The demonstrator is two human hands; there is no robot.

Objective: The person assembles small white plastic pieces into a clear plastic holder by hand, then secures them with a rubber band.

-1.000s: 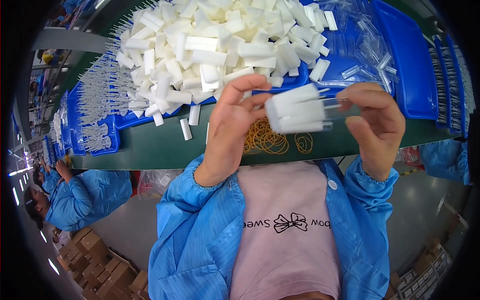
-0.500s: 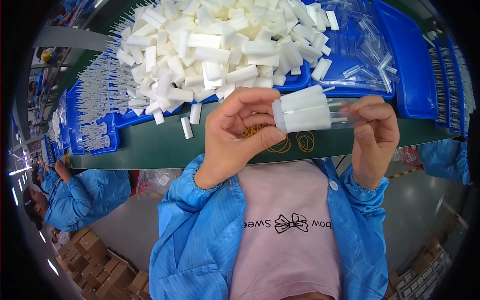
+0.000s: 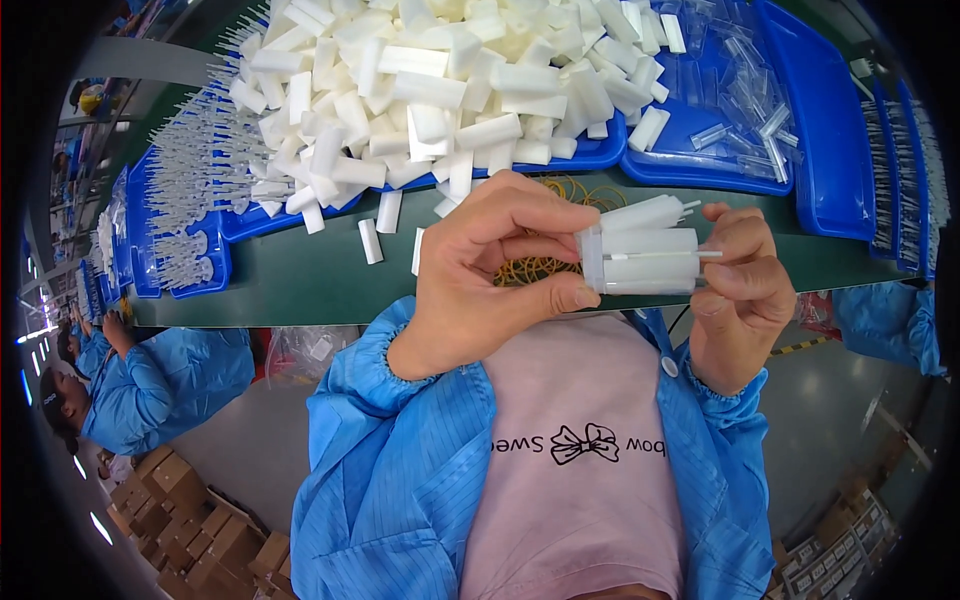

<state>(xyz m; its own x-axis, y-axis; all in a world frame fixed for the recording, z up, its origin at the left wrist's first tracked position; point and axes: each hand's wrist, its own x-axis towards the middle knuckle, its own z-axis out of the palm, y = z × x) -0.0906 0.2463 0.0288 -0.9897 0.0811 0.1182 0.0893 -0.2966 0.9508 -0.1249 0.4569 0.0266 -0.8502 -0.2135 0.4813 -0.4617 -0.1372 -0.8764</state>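
Observation:
My left hand point(image 3: 490, 265) is closed on a bundle of white foam pieces point(image 3: 650, 262), its thumb and fingers gripping the clear plastic collar point(image 3: 592, 262) round the left end. The bundle lies roughly level above the near table edge. Thin white sticks point(image 3: 710, 254) jut from its right end, and the upper foam piece slants away from the others. At that end sits my right hand point(image 3: 742, 290), fingers bent and fingertips close together by the sticks; whatever they pinch is hidden. Yellow rubber bands point(image 3: 535, 268) lie on the table, partly behind my left hand.
A large heap of white foam pieces point(image 3: 430, 90) spills over blue trays point(image 3: 597, 152). Clear plastic tubes point(image 3: 770, 140) fill a tray to the right. White-tipped stick parts point(image 3: 195, 180) stand in rows at left. A co-worker in blue point(image 3: 165, 385) sits further left, near cardboard boxes point(image 3: 190, 520).
The bundle has shifted slightly right and down with my left hand. The clear piece seen between my right fingers and the bundle no longer shows, and the right fingers are bunched nearer the sticks.

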